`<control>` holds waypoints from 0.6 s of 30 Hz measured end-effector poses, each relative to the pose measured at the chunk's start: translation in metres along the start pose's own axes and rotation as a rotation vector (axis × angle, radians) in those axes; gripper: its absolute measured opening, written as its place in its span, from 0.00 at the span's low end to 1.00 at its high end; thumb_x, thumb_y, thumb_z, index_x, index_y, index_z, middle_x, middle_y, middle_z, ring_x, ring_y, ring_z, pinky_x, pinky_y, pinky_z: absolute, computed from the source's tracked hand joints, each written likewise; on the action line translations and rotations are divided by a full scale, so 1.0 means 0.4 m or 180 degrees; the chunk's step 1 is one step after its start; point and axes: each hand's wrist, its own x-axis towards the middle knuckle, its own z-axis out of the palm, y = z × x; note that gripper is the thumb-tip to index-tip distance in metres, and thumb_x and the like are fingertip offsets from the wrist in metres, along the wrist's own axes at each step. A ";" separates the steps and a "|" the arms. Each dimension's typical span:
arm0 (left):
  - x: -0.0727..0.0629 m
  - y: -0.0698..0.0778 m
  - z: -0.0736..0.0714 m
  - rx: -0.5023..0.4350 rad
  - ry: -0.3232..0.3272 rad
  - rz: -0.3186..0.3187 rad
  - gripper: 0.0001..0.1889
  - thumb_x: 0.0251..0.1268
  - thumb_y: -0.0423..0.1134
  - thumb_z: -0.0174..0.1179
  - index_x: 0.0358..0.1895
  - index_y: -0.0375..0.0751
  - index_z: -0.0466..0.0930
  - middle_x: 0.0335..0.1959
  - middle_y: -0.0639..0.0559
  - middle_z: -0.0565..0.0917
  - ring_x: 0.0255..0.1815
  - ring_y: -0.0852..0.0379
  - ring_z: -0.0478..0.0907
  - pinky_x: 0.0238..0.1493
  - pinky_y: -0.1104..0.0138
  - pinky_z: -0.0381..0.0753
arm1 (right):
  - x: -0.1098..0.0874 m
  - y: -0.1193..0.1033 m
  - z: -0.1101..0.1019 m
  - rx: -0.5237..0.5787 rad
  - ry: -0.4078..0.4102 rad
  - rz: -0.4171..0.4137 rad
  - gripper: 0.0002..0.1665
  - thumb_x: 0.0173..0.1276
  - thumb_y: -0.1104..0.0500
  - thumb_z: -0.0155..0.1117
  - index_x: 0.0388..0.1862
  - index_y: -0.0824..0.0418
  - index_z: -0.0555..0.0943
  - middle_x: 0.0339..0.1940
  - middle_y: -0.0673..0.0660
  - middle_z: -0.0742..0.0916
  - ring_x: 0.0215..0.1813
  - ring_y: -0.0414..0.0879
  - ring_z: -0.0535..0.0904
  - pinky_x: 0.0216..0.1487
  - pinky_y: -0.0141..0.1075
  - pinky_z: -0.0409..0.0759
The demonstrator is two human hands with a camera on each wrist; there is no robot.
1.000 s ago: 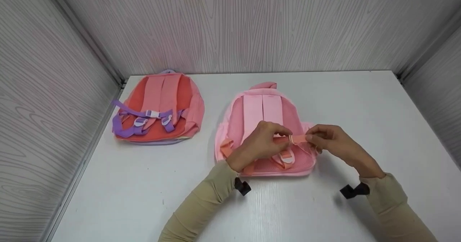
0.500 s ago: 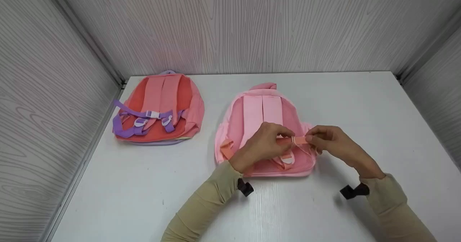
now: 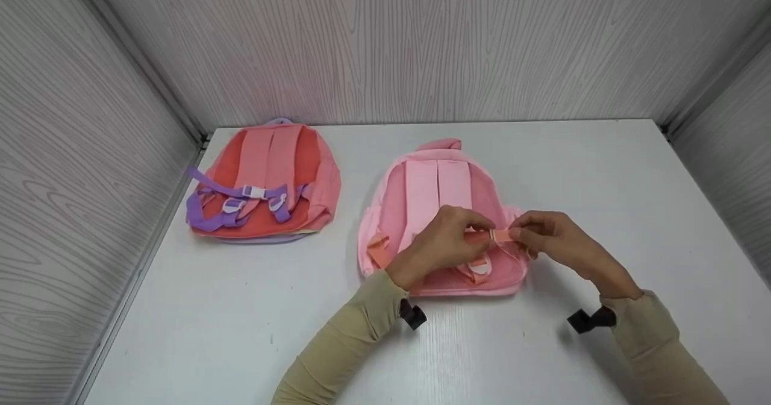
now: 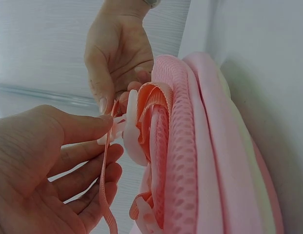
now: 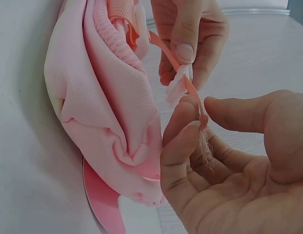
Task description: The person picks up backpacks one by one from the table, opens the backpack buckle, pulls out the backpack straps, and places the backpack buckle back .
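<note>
1. The pink backpack (image 3: 443, 212) lay straps-up at the centre of the white tabletop (image 3: 542, 357).
2. The left hand (image 3: 443, 242) pinched the white buckle (image 5: 178, 87) on the orange strap (image 3: 501, 235), fingers curled.
3. The right hand (image 3: 554, 233) pinched the strap's frayed end between thumb and forefinger.
4. A red backpack (image 3: 265, 179) with purple straps lay in the left of the frame.

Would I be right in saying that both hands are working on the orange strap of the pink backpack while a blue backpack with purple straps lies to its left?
Not quite: the other backpack is orange-red, not blue, as the head view shows. The rest holds: the left hand and right hand both pinch the orange strap of the pink backpack, and the other backpack, with purple straps, lies to its left.
</note>
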 end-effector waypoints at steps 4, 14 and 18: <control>0.004 0.002 0.005 0.0048 -0.0004 0.0014 0.13 0.71 0.32 0.64 0.54 0.39 0.92 0.47 0.54 0.91 0.42 0.66 0.81 0.47 0.79 0.79 | 0.000 0.000 -0.002 0.0017 -0.0015 -0.0022 0.16 0.81 0.54 0.66 0.53 0.68 0.83 0.36 0.54 0.86 0.35 0.45 0.80 0.38 0.37 0.82; 0.013 0.002 0.018 0.0171 -0.0009 0.0013 0.13 0.70 0.32 0.67 0.54 0.41 0.92 0.47 0.55 0.92 0.43 0.66 0.81 0.48 0.80 0.78 | -0.001 0.000 -0.005 0.0015 -0.0053 0.0000 0.16 0.81 0.54 0.66 0.52 0.68 0.84 0.37 0.53 0.87 0.34 0.43 0.80 0.38 0.37 0.82; 0.016 0.001 0.024 0.0178 -0.0013 0.0030 0.12 0.70 0.33 0.68 0.54 0.40 0.92 0.48 0.53 0.92 0.45 0.67 0.81 0.51 0.78 0.79 | -0.002 -0.002 -0.007 0.0013 -0.0067 0.0066 0.17 0.81 0.54 0.66 0.52 0.68 0.83 0.37 0.54 0.87 0.34 0.44 0.80 0.38 0.37 0.82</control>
